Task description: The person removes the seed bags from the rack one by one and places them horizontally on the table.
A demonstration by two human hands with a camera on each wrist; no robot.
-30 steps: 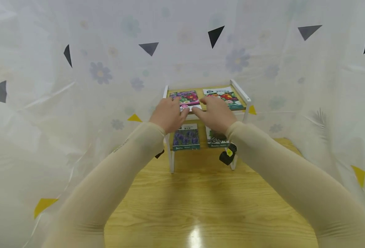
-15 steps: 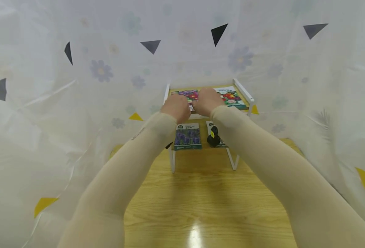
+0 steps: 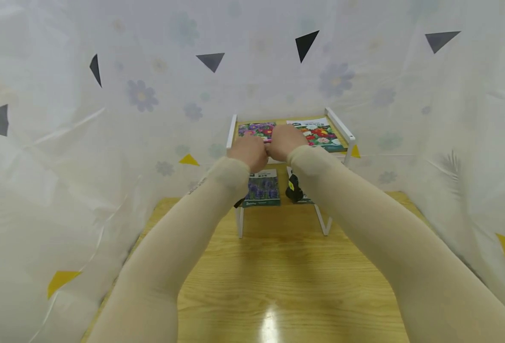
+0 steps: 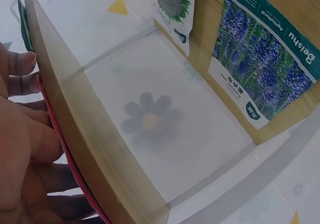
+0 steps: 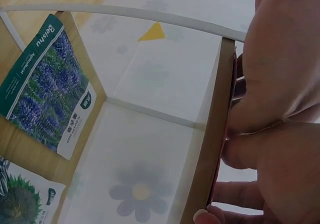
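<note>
On the upper shelf of a small two-tier rack lies a pink-edged flower seed packet [image 3: 256, 128]. My left hand [image 3: 249, 151] and right hand [image 3: 285, 142] are close together at its near edge. Their fingers are bent and touch the packet in the wrist views. Whether they pinch it or only press on it is hidden. In the left wrist view the left hand [image 4: 30, 149] is beside the packet's red edge [image 4: 62, 146]. The right hand [image 5: 280, 104] touches the packet's thin edge from the other side in the right wrist view.
A red-and-white flower packet [image 3: 321, 136] lies at upper right. Below are a lavender packet [image 3: 262, 188] and a sunflower-type packet [image 4: 175, 6]. The rack's white side rails [image 3: 340, 125] stand on a wooden table [image 3: 286, 281], with a flowered sheet [image 3: 252, 62] around it.
My hands have moved closer together over the pink-edged packet, and their fingers have bent. The right wrist has shifted left, showing more of the upper-right packet. The head view has shifted slightly.
</note>
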